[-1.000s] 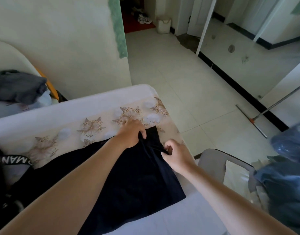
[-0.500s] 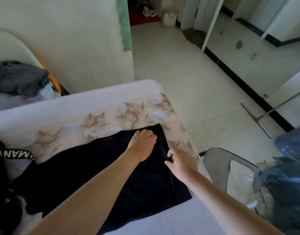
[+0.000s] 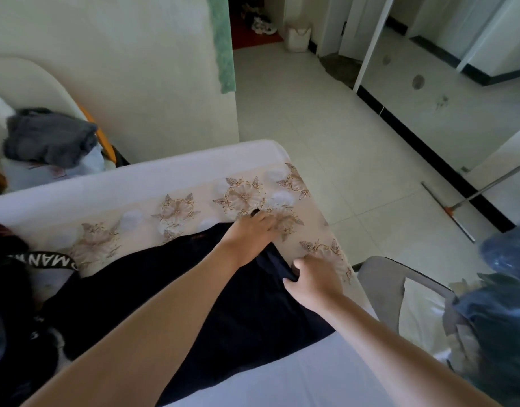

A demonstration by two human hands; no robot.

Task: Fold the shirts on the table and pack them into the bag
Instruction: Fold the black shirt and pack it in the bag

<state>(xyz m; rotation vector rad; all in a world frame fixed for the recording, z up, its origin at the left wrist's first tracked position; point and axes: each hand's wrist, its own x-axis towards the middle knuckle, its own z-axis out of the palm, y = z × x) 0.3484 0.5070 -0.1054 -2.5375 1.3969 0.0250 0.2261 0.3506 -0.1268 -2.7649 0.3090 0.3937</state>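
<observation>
Navy shirt [image 3: 253, 318] on table [image 3: 135, 183], hands [image 3: 250, 239] [image 3: 314, 284] gripping its edge, blue bag [image 3: 505, 324] by chair [image 3: 379, 277]

Both forearms reach forward: left hand [image 3: 250, 237] outstretched, fingers blurred; right hand [image 3: 313, 279] in a pinching grip on the shirt [image 3: 253, 321].

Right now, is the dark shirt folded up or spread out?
Mostly spread out. The dark shirt lies flat across the table, with only one edge pinched up by the right hand.

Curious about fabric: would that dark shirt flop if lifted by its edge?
Probably floppy: the dark shirt bunches into folds where the right hand pinches it. Likely light, as a pinch gathers it. It drapes flat on the table, so rolling seems unlikely.
</observation>
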